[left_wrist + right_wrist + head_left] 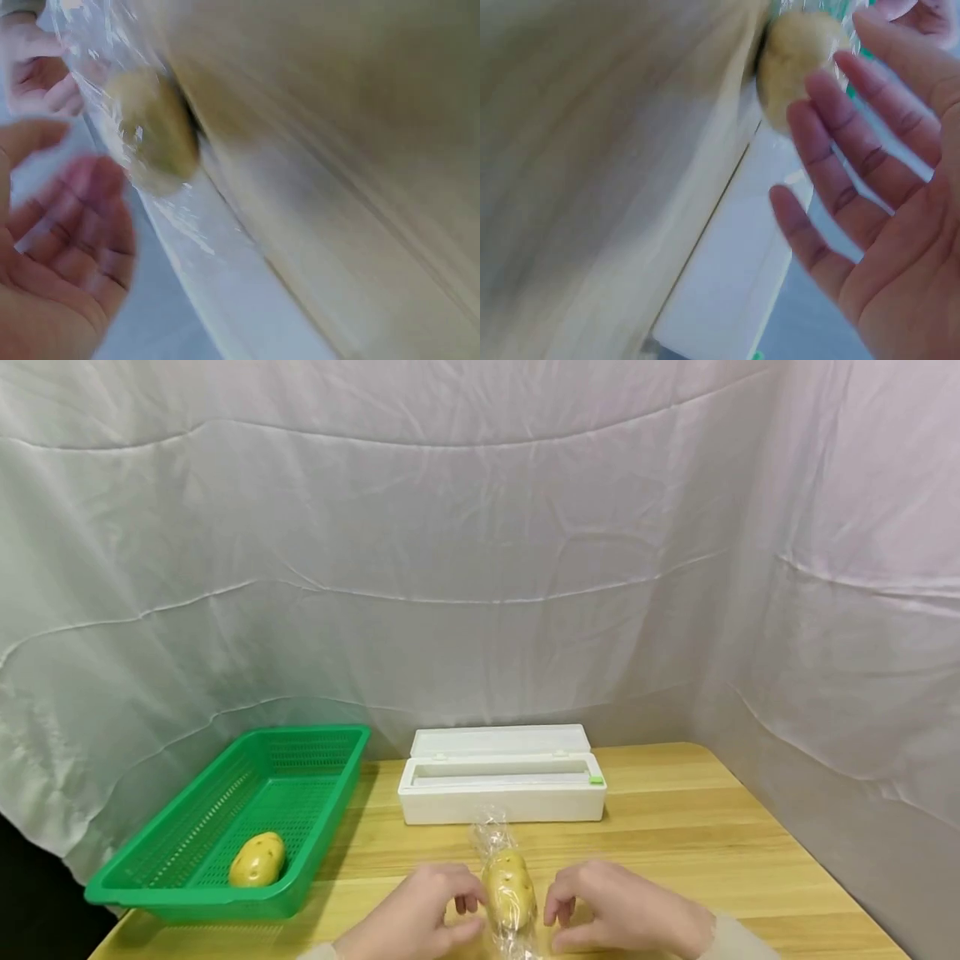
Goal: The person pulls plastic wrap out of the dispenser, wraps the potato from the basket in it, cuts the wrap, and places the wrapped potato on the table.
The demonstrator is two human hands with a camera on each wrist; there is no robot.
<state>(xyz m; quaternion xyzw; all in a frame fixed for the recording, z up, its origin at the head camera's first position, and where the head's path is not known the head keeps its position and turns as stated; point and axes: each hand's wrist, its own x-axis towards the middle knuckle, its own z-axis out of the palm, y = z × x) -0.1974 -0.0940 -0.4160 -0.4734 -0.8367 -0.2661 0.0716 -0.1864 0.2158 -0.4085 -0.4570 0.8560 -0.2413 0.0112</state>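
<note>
A yellow potato (510, 887) lies on the wooden table, wrapped in clear plastic film (492, 832) whose crumpled ends stick out toward the back and front. My left hand (427, 910) is beside its left side, fingers loosely bent and holding nothing. On the opposite side, my right hand (611, 906) hovers close by with relaxed fingers. In the right wrist view the fingers of the right hand (877, 165) are spread and overlap the potato (799, 64). The left wrist view has the left hand (67, 255) apart from the wrapped potato (154, 131).
Behind the potato stands a white film dispenser box (502, 804) with its lid raised and a green slider (596, 781) at the right. A green basket (300, 893) at the left holds another potato (257, 860). Grey curtains (480, 543) hang behind the wooden table (720, 835).
</note>
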